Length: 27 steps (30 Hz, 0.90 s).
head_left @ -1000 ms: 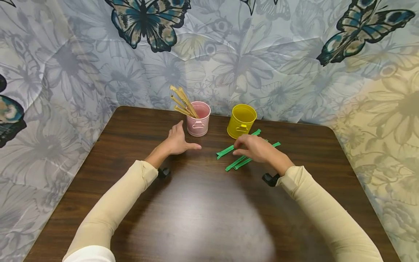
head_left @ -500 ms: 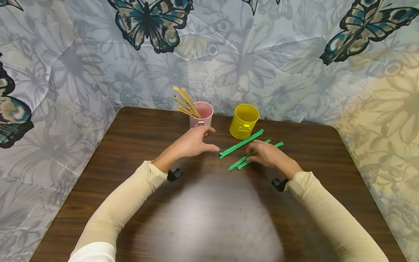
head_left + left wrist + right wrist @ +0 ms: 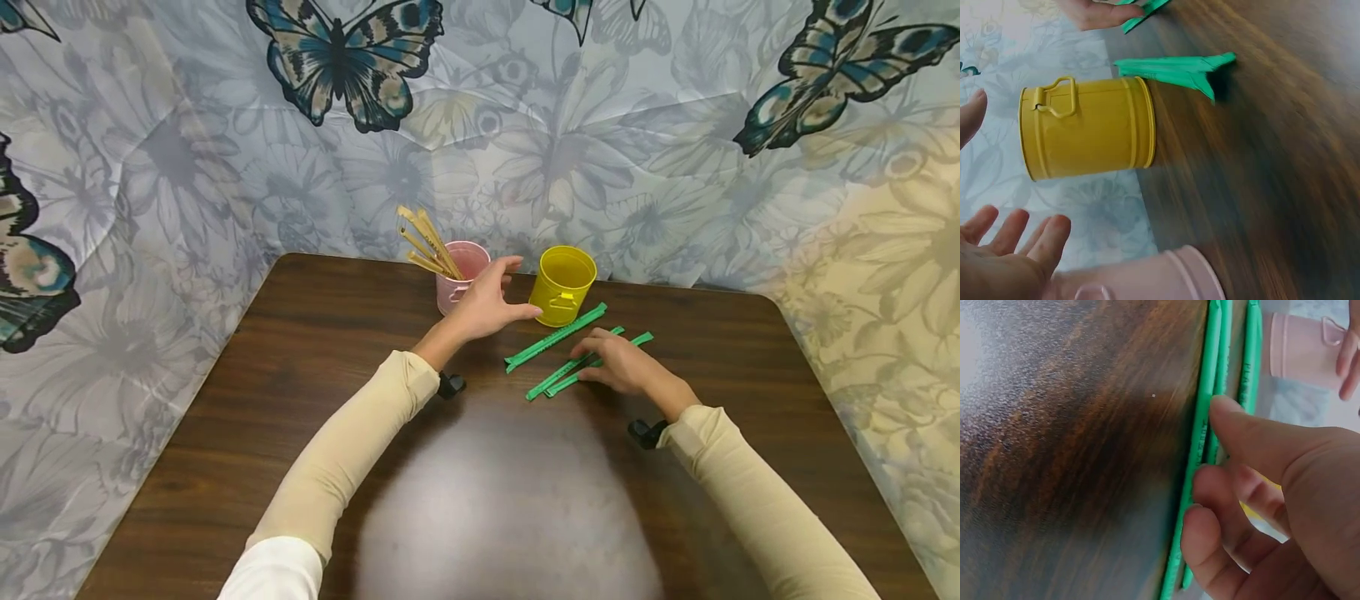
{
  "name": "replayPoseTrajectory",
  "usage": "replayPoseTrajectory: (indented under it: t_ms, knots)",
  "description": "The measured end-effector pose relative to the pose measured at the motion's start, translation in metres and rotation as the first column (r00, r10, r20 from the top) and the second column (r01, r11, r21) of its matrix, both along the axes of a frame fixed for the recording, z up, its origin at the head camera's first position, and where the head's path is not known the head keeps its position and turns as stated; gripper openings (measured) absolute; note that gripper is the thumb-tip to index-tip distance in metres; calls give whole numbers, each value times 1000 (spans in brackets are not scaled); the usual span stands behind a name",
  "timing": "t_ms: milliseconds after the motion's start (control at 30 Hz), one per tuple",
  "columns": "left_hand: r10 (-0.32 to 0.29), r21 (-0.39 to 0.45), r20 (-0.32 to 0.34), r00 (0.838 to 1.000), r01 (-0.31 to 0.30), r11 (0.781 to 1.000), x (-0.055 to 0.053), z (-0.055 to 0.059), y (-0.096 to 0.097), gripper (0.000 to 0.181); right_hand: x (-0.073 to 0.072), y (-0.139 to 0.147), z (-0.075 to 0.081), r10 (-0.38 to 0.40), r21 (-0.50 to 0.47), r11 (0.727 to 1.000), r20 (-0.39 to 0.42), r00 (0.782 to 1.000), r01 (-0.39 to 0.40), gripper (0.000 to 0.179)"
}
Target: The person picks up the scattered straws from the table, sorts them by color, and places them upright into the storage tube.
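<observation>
My left hand [image 3: 483, 308] is spread, thumb apart from the fingers, in front of the gap between a pink bucket [image 3: 450, 293] and a yellow bucket [image 3: 557, 292]. In the left wrist view it holds nothing, and the yellow bucket [image 3: 1088, 128] stands beyond the fingertips. My right hand [image 3: 626, 367] is over two green wrapped straws [image 3: 546, 385], side by side on the table. Its fingers are loosely bent; in the right wrist view the thumb and fingertips are at the straws [image 3: 1205, 394], apart from each other. A third green straw [image 3: 555, 337] lies in front of the yellow bucket.
Several tan wrapped straws [image 3: 431, 242] lean out of the pink bucket to the left. Both buckets stand at the back edge of the dark wooden table [image 3: 225, 400]. A butterfly-patterned cloth [image 3: 525, 125] hangs close behind it.
My left hand has moved right, from left of the pink bucket across its front towards the yellow one. My right hand has left the rear green straw and shifted right to the other two.
</observation>
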<state>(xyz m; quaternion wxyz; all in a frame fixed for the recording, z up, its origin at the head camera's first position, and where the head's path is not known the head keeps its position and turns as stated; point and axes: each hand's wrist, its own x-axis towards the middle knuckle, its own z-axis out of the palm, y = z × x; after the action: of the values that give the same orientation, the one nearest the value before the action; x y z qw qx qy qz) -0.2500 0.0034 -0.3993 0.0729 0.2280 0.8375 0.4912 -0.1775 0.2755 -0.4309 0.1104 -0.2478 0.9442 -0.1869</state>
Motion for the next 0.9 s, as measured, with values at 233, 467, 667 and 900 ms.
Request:
replayPoseTrajectory:
  t_ms: [233, 467, 667, 900]
  knots:
    - [50, -23, 4, 999, -49, 999, -14, -2, 25, 97, 3, 3, -7, -18, 12, 1000, -12, 1000, 18, 26]
    - [34, 44, 59, 998, -37, 998, -32, -13, 48, 109, 3, 5, -12, -20, -23, 1000, -20, 1000, 20, 19]
    - [36, 114, 111, 993, -49, 992, -38, -20, 66, 116, 3, 4, -15, -27, -47, 999, -31, 999, 26, 16]
    - [53, 180, 130, 990, -76, 981, -43, -30, 81, 124, 1, 2, -17, 11, -62, 998, -52, 999, -14, 17]
